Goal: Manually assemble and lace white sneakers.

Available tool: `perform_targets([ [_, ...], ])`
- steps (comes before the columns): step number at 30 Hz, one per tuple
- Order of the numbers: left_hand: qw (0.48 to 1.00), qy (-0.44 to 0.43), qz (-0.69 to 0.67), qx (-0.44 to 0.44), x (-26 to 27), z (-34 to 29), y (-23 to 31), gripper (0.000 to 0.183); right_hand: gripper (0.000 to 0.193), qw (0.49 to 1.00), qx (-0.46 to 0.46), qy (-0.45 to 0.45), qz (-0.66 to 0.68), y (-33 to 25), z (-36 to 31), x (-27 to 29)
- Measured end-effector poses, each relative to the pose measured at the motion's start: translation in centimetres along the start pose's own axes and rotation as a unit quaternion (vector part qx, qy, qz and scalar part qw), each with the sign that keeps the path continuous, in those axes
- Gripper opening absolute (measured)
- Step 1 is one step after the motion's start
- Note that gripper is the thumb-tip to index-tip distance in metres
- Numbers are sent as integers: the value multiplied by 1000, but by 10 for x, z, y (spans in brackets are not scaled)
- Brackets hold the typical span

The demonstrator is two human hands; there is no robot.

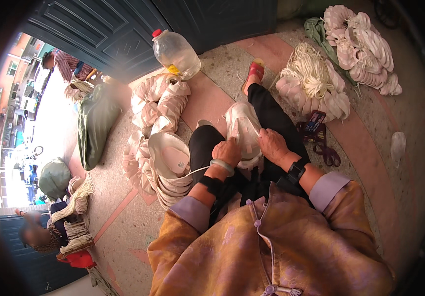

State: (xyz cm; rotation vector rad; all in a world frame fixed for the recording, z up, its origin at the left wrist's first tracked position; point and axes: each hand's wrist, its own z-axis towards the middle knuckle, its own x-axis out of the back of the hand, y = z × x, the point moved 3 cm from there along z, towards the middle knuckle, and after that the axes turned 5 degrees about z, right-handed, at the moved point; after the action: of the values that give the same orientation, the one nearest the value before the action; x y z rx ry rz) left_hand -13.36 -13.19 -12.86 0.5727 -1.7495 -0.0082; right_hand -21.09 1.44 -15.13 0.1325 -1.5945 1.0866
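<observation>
A pale shoe upper lies across my lap between my knees. My left hand is closed at its left side, fingers pinching its edge or a lace; which of the two is hidden. My right hand pinches a thin white lace at the right side of the eyelet opening. A white strand runs from my left wrist toward a nested stack of shoe uppers beside my left leg.
Bundled uppers and a clear jug with a red cap stand ahead left. White laces top a heap at right, near a phone on a dark strap bag. More uppers lie behind. Two people sit at left among sacks.
</observation>
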Motion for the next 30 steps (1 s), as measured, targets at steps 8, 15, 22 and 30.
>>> perform_targets([
  [8, 999, -7, -41, 22, -8, 2, 4, 25, 17, 999, 0, 14, 35, 6, 3, -10],
  [15, 997, -9, -69, 29, -17, 8, 5, 25, 22, 999, 13, 37, 29, 7, 4, -8],
  [22, 993, 25, -112, 7, -15, 3, 2, 27, 24, 999, 17, 38, 13, 5, 7, -15],
  [30, 995, -40, -84, 20, -18, 7, 3, 32, 18, 1000, -1, 8, 30, 2, 8, -13],
])
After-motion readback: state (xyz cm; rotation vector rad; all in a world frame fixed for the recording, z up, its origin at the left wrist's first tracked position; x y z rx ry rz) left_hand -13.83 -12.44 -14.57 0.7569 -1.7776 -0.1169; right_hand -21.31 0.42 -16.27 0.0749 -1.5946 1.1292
